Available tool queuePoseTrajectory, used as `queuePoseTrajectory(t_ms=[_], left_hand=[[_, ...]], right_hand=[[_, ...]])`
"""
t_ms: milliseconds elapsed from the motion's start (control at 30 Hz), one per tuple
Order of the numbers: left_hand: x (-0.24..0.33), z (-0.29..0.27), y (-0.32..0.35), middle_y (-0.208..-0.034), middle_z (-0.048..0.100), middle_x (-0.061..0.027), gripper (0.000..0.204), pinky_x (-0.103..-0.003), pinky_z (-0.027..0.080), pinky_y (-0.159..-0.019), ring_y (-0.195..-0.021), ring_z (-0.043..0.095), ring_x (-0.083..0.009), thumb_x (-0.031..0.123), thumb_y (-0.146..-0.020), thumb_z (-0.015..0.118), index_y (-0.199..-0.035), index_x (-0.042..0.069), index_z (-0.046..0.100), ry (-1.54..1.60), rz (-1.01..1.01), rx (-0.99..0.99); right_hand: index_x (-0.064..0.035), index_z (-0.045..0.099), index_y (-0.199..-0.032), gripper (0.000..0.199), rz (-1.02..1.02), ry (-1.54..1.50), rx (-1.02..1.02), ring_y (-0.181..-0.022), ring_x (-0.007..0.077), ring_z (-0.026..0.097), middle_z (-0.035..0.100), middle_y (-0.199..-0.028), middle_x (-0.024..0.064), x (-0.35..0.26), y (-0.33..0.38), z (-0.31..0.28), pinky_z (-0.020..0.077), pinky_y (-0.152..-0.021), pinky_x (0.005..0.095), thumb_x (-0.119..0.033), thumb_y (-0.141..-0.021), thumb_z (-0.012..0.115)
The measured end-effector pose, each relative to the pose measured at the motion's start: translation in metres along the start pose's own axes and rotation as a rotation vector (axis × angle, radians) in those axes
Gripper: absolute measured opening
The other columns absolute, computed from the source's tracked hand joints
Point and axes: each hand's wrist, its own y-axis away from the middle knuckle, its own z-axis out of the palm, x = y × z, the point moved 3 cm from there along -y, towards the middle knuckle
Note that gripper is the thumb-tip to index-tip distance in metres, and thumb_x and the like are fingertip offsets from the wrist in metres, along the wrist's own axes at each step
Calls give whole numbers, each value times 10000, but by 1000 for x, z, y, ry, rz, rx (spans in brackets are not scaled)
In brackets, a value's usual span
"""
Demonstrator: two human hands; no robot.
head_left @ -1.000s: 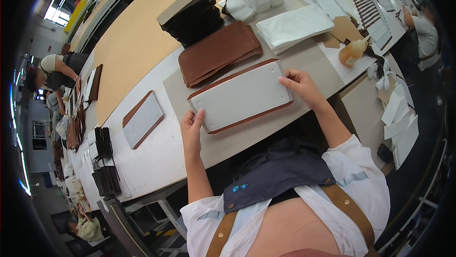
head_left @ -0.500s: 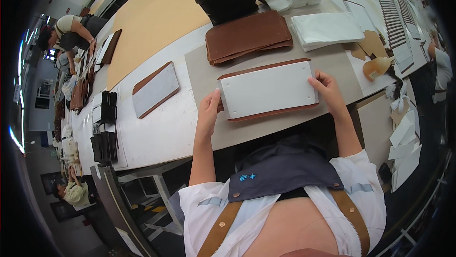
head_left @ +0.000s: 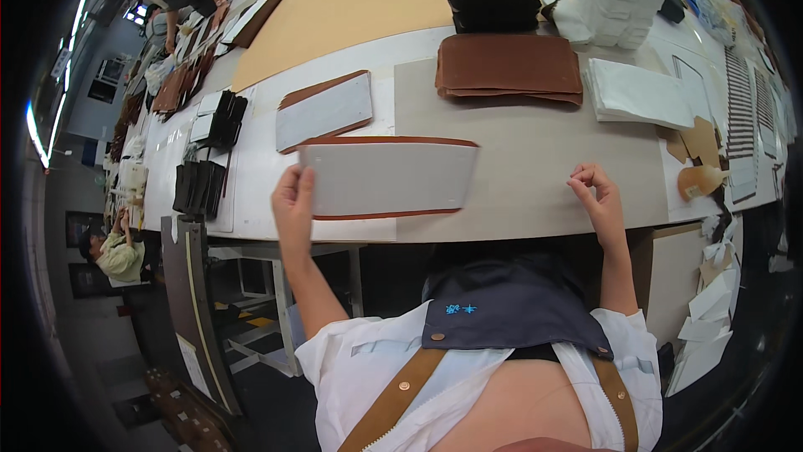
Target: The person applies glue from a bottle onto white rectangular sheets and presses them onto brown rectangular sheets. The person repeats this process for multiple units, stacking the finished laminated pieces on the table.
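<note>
The left hand (head_left: 293,197) is pinching the left end of a white-faced, brown-leather-edged panel (head_left: 389,178) over the table (head_left: 255,163)'s near side, the right hand (head_left: 600,194) hanging empty at right, fingers loosely bent; the panel is looking light, fairly stiff, probably handling best by both short ends.

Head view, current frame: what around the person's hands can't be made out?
All in the head view:
Left hand: some fingertips, hidden behind the white panel.
White panel: its far face, turned from the camera; its right end, blurred.
Right hand: its palm, hidden by its own curled fingers.
Brown stack: lower pieces, mostly covered by the top one.
</note>
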Motion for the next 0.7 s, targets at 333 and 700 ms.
queuePoseTrajectory(t_ms=[333,700], left_hand=[[-144,-89,-16,-1614,201,-284,918,-550,140,-1216,-1519,144,-415,678,-975,405,-1572,7,211,-1227,-433,11],[-168,-86,4,-1658,92,-227,940,-561,5,-1220,-1546,33,-363,715,-964,368,-1597,54,157,-1172,-337,-17]], right_hand=[[-22,670,-966,106,8,-52,-8,-988,149,554,636,-1057,51,4,-2,26,397,-937,296,-121,-933,649],[-42,717,-1071,254,-777,143,-707,-834,224,625,667,-967,81,-198,20,81,447,-741,348,-159,-845,708]])
